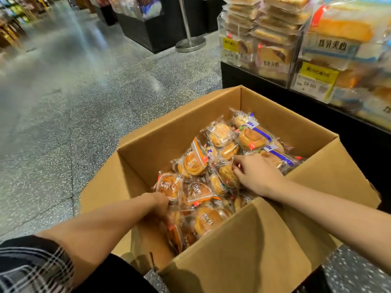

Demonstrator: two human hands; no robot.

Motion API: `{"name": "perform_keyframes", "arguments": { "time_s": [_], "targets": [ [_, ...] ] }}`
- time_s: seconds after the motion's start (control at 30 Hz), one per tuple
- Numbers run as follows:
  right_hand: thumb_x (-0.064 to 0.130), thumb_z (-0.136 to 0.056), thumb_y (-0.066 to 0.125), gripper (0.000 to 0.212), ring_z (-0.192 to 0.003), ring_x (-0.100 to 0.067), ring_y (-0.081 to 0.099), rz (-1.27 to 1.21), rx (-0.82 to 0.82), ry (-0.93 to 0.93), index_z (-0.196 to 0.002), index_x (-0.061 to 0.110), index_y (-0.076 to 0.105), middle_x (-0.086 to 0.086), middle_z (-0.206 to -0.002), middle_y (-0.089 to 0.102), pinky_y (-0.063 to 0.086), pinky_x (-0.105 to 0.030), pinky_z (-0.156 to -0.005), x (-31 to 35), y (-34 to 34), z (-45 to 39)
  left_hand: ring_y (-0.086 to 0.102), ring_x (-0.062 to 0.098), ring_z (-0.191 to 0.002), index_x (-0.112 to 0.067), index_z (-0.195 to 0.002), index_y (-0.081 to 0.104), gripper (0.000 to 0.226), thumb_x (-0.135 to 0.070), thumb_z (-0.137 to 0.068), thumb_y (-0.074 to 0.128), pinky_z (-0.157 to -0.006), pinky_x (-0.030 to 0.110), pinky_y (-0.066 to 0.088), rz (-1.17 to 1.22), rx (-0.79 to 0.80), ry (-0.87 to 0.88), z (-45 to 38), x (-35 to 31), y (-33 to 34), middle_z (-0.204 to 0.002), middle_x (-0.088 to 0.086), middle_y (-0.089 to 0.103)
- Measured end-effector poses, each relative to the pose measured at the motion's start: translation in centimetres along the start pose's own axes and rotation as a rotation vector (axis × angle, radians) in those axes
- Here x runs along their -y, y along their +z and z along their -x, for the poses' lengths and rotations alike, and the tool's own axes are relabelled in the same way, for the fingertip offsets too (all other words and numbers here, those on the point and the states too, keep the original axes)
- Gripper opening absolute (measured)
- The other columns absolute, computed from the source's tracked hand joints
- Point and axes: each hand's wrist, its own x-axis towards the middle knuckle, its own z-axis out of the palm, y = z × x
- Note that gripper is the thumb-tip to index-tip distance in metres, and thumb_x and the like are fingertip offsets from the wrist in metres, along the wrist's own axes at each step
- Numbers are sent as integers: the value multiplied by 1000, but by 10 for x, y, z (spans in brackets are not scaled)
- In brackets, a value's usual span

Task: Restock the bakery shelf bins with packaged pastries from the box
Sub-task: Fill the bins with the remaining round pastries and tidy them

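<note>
Your right hand (257,173) is pinching a pastry pack (224,178) mid-pile while your left hand (159,205) grips another at 8 o'clock in the box (184,123), probably grabbing two per trip to the bins (296,51) at 1 o'clock.

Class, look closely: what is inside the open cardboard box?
The cardboard box holds packaged pastries; the left hand and right hand reach in. Lower layers are covered.

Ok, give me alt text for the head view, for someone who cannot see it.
Both hands reach into an open cardboard box of packaged pastries on a shop floor: left hand and right hand each grasp a packet. Clear shelf bins of wrapped bread stand behind, at right.
</note>
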Motion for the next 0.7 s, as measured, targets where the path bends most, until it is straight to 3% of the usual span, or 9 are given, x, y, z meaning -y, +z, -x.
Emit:
{"name": "perform_keyframes", "arguments": {
  "time_s": [0.17, 0.27, 0.33, 0.43, 0.5, 0.57, 0.63, 0.7],
  "targets": [
    [27, -98, 42, 24, -66, -14, 59, -17, 23, -7, -108, 17, 62, 3, -72, 59, 52, -31, -69, -1, -1, 0, 61, 17, -86, -2, -100, 67, 32, -31, -86, 68, -79, 26, 50, 1, -93, 26, 12, 0, -23, -92, 5, 63],
    [26, -97, 43, 19, -66, -14, 58, -10, 39, -3, -102, 19, 60, 3, -72, 58, 51, -31, -68, 0, -1, 1, 70, 27, -80, -5, -73, 56, 18, -6, -91, 59, -56, 23, 52, 162, -144, 34, 22, 11, -40, -85, 11, 66],
    [30, -96, 45, 18, -68, -16, 61, -10, 80, 27, -99, 20, 59, 3, -73, 61, 54, -32, -68, -2, 1, -2, 70, 30, -78, 1, -80, 59, 15, 1, -91, 50, -46, 19, 48, 191, -223, 58, 34, 16, -53, -91, 18, 67],
    [50, -93, 50, 36, -74, -17, 64, -114, 223, 57, -108, 19, 58, -2, -81, 68, 54, -34, -71, -2, 4, -9, 63, 26, -86, -2, -92, 64, 14, -3, -89, 51, -61, 23, 42, 149, -413, 157, 53, 16, -73, -98, 16, 67],
    [61, -85, 54, 63, -99, -18, 62, -286, 341, 85, -129, 16, 51, -6, -114, 65, 50, -32, -88, 0, 1, -12, 55, 15, -71, -15, -76, 56, 17, -1, -87, 54, -60, 18, 34, 145, -548, 300, 65, 16, -81, -85, 5, 64],
    [67, -72, 59, 91, -122, -20, 50, -478, 446, 129, -144, 16, 37, -4, -140, 48, 40, -33, -104, 2, -2, -13, 55, 7, -69, -24, -67, 46, 33, 0, -86, 57, -65, 14, 40, 273, -630, 434, 67, 15, -83, -83, 0, 64],
    [67, -59, 66, 105, -126, -20, 47, -634, 522, 170, -146, 20, 32, -3, -143, 45, 36, -38, -110, 2, -5, -14, 64, 20, -86, -27, -67, 47, 35, -3, -86, 63, -81, 30, 49, 430, -693, 526, 66, 15, -82, -94, 7, 69],
    [61, -51, 78, 107, -117, -19, 56, -788, 554, 216, -142, 22, 38, -2, -132, 56, 40, -40, -107, -1, -5, -15, 64, 30, -94, -26, -69, 49, 33, -4, -86, 66, -85, 42, 50, 610, -740, 615, 63, 13, -80, -102, 14, 68]
  ]
}}
